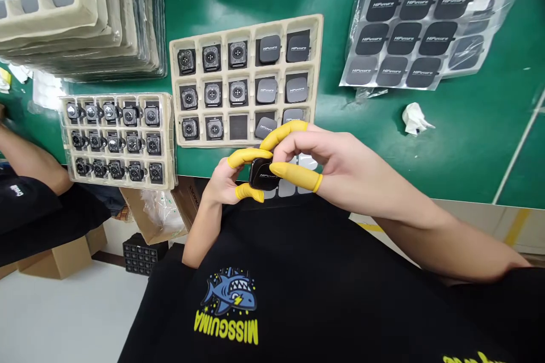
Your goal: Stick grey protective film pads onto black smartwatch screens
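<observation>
Left hand (pixel 225 182) pinches glossy black rounded-square watch body (pixel 259 176) by left side; right hand (pixel 323 160), fingers nearly closed, grip unclear. Probably light, stiff, slick-faced; hold by rim.

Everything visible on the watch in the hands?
The watch is a black, rounded square with a smooth, slightly glossy face carrying pale lettering, partly covered. No strap shows. It is held by the near edge of the green table, face toward the camera. The left hand grips it from the left; the right hand overlaps and partly hides its right side. Its back is out of sight.
</observation>
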Motion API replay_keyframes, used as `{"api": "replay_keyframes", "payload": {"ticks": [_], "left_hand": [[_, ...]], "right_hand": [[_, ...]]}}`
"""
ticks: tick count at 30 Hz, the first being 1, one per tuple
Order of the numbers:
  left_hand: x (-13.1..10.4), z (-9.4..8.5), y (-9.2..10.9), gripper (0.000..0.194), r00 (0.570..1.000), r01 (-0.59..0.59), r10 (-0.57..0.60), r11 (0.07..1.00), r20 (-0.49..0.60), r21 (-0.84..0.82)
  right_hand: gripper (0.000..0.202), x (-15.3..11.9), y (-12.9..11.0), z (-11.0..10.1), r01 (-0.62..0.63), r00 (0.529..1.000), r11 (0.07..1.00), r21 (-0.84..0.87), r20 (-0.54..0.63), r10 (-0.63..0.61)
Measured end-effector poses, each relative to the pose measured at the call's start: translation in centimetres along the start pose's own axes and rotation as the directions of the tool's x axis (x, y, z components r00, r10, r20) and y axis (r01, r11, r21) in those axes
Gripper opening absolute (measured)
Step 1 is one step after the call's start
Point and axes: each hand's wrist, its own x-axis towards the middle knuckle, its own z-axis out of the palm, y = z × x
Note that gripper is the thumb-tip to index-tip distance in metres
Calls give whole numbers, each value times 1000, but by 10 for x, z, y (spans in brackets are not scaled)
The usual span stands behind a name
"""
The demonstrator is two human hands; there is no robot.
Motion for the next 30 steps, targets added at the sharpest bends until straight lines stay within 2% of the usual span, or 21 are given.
{"api": "replay_keyframes", "payload": {"ticks": [5, 10, 14, 20, 24, 30], "left_hand": [[1, -1, -1, 81, 999, -39, 39, 999, -8, -24], [3, 0, 2, 81, 1000, -27, 26, 999, -13, -17], [5, 2, 4, 72, 997, -79, 78, 996, -25, -52], [4, 2, 4, 78, 1000, -21, 21, 997, -3, -71], [3, 1, 3, 80, 999, -36, 37, 996, 3, -87], [2, 0, 2, 79, 1000, -7, 7, 999, -4, -41]], "right_hand": [[16, 0, 4, 3, 11, 1000, 1000, 24, -20, -11], [19, 0, 5, 5, 1, 999, 1000, 31, -46, 0], [17, -1, 5, 5, 16, 998, 999, 29, -60, -14], [16, -1, 5, 4, 15, 998, 999, 30, -57, -14], [15, -1, 7, 4, 43, 997, 999, 30, -61, -41], [16, -1, 5, 1, -2, 999, 1000, 1, -32, 2]]}}
